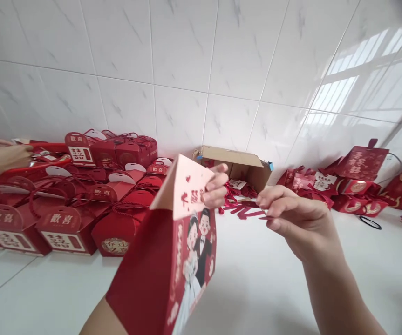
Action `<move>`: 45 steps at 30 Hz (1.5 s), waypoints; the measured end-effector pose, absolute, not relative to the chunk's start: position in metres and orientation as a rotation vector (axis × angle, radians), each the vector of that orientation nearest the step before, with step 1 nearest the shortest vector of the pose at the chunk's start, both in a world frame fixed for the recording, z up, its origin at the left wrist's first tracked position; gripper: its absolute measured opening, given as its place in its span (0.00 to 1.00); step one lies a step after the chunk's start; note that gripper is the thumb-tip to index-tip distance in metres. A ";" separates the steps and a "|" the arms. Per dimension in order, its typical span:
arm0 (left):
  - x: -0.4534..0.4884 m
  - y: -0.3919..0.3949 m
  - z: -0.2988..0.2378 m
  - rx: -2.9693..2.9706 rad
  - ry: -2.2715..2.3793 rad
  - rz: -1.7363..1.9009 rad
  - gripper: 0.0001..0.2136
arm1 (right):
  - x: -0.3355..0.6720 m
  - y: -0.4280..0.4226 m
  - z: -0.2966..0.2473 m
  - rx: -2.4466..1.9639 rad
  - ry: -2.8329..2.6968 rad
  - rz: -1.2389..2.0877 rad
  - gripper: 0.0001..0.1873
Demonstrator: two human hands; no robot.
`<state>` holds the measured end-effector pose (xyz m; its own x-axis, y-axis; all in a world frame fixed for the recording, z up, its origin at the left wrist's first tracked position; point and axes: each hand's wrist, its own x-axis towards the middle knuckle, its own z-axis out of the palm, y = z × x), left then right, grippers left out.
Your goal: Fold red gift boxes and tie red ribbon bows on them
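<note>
My left hand (216, 188) grips the top of a red gift box (167, 260) printed with a cartoon bride and groom and a pink upper flap; only its fingertips show over the box. My right hand (293, 218) hovers just right of the box, fingers pinched together on a thin dark red strip I cannot identify. An open cardboard carton (242, 163) holding red pieces stands behind my hands against the wall. Loose red ribbons (242, 209) lie on the white surface in front of it.
Several assembled red gift boxes (68, 204) with cord handles are stacked at the left. Flat red boxes and bags (354, 184) lie at the right by the wall. Another person's hand (1, 158) reaches in at the far left. White tiled wall behind.
</note>
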<state>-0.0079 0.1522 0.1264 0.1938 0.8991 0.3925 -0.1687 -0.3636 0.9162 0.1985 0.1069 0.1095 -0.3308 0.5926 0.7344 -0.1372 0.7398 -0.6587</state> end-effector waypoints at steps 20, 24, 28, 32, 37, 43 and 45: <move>0.029 0.129 0.096 1.130 0.058 0.732 0.14 | 0.190 0.097 0.112 -0.353 -1.967 0.232 0.04; 0.030 0.126 0.096 1.115 0.081 0.704 0.15 | 0.192 0.098 0.113 -0.339 -1.990 0.233 0.04; 0.028 0.128 0.097 1.127 0.084 0.689 0.17 | 0.192 0.099 0.112 -0.369 -1.945 0.147 0.06; 0.024 0.130 0.099 1.213 0.109 0.700 0.24 | 0.191 0.100 0.112 -0.420 -1.847 0.034 0.02; 0.020 0.126 0.107 1.380 0.169 0.736 0.28 | 0.198 0.098 0.120 -0.345 -1.978 -0.288 0.10; 0.008 0.118 0.126 1.648 0.285 0.849 0.21 | 0.204 0.097 0.120 -0.340 -2.011 -0.488 0.14; 0.002 0.116 0.132 1.688 0.362 0.933 0.16 | 0.203 0.099 0.118 -0.349 -2.033 -0.509 0.14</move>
